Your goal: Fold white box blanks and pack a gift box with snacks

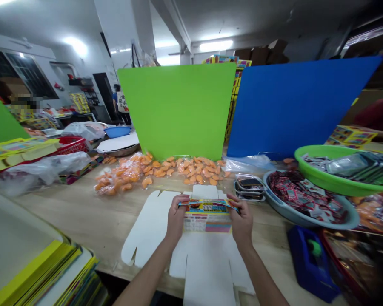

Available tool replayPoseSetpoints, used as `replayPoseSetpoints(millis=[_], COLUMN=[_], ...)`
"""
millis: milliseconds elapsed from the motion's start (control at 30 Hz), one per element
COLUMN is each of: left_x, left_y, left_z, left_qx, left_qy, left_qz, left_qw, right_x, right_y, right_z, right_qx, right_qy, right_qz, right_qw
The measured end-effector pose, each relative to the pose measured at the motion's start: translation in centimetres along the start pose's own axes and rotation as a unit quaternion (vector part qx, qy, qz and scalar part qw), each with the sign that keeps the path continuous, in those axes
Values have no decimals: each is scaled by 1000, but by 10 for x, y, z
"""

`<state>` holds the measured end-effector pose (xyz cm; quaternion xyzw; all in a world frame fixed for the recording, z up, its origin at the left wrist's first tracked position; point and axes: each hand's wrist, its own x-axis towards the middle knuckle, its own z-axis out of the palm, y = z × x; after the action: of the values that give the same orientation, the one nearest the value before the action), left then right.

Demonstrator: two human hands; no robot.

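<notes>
My left hand [178, 216] and my right hand [241, 216] grip opposite ends of a printed cardboard piece [207, 219], yellow, blue and pink with lettering. Fingers of both hands are closed on its upper edge, with the thumbs toward the middle. Beneath it, unfolded white box blanks [153, 225] lie flat on the wooden table, their flaps spread out. Whether the printed piece is joined to the blank below cannot be made out. Just beyond the hands lie many small orange pieces in clear wrappers [198, 170].
Right: clear trays with dark contents [249, 187], a grey-blue basin [352, 216] of small packets, a green basin [312, 180], a blue tape dispenser [309, 267]. Left: stacked yellow-edged cardboard [35, 272], a plastic bag [47, 168]. Green [178, 110] and blue panels [293, 110] stand behind.
</notes>
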<state>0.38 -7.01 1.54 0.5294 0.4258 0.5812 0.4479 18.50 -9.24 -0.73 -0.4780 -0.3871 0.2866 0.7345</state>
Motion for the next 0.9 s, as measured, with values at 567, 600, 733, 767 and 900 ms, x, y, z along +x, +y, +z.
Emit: replayPoseSetpoints(millis=[567, 600, 733, 767, 900], left_x=[22, 24, 24, 22, 23], left_y=[-10, -8, -6, -6, -4], left_z=[-53, -55, -55, -54, -57], left_qx=[240, 284, 364, 355, 330], left_qy=[-228, -231, -233, -225, -221], left_qz=[298, 331, 388, 397, 425], left_qw=[895, 870, 814, 816, 813], right_x=[21, 21, 23, 22, 17], right_y=[-22, -20, -16, -17, -27], right_z=[-53, -53, -54, -53, -47], right_qx=[-205, -207, -206, -199, -142], right_qy=[-335, -333, -329, -326, -312], right_qz=[-131, -132, -128, -125, -122], right_qw=[910, 910, 913, 916, 932])
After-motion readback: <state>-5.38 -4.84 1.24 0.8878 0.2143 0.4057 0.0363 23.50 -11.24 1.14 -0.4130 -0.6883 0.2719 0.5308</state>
